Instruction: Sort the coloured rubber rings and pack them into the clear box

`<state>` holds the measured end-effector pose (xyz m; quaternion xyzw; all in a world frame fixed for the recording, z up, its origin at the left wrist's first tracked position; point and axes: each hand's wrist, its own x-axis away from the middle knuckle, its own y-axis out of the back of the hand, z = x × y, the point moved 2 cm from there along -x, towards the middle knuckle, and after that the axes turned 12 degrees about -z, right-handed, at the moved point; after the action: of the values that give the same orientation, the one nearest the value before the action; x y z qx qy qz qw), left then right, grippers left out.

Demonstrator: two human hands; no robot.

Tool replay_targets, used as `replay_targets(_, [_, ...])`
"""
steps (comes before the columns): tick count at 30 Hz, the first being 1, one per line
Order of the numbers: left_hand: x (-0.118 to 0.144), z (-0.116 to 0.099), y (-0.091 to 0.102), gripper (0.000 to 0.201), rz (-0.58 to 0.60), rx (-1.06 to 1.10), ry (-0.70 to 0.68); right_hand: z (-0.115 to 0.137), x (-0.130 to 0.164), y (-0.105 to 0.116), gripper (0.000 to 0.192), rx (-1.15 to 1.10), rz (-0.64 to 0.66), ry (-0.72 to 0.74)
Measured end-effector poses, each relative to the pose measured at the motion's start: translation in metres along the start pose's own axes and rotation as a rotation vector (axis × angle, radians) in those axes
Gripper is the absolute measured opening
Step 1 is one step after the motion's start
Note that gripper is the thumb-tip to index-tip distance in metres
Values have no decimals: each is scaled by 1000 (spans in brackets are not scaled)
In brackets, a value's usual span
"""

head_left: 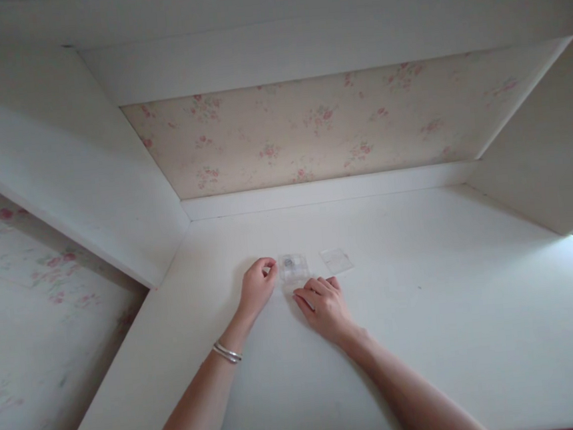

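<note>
A small clear plastic packet [294,266] lies flat on the white desktop, with a small grey mark or piece showing near its top. My left hand [258,286] is just left of it, thumb and forefinger pinched together close to its edge; whatever is between them is too small to make out. At the packet's near side, my right hand [326,307] rests low over the desk with fingers bent and thumb tip against the forefinger. What it pinches, if anything, cannot be made out. A second clear plastic piece [337,261] lies just beyond the right fingers.
The white desk [457,334] has a side panel [74,146] on the left and another panel [535,139] on the right. Behind it is floral wallpaper [309,132] under an overhanging white board [302,49]. A silver bracelet [227,352] circles my left wrist.
</note>
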<state>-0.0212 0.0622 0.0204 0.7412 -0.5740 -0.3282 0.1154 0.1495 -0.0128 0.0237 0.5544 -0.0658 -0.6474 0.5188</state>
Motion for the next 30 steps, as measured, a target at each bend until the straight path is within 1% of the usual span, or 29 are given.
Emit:
replay_targets(4, [33,4,16,22,61,49,43,-5,-2,-3,20,-13,-26,-60])
replay_targets(6, [47,4,19,21,91,84,42,-10,-6,-6,20,-30,-60,-116])
replay_targets(8, [55,4,19,20,119,107,29,-15,-15,-8,19,-35,-98,-167])
replay_targets(11, [57,5,18,19,151,116,1,-22,-35,-8,19,-20,-126,-202])
replay_targets(13, [55,6,17,18,162,109,-11,-25,-51,-9,19,4,-121,-210])
replay_targets(16, [53,8,18,18,165,89,-17,-27,-68,-16,20,77,-73,-206])
replay_targets(18, [53,8,18,18,165,76,-26,-28,-74,-25,20,144,-23,-178])
replay_targets(21, [53,7,20,18,160,73,-42,-29,-74,-37,19,224,40,-121])
replay_targets(23, [54,7,21,18,159,78,-47,-32,-72,-39,19,248,30,-117])
replay_targets(26, [54,7,20,17,160,72,-62,-37,-66,-30,20,229,-52,-162])
replay_targets(30, [56,4,20,16,170,36,-99,-43,-47,-12,20,100,-140,-235])
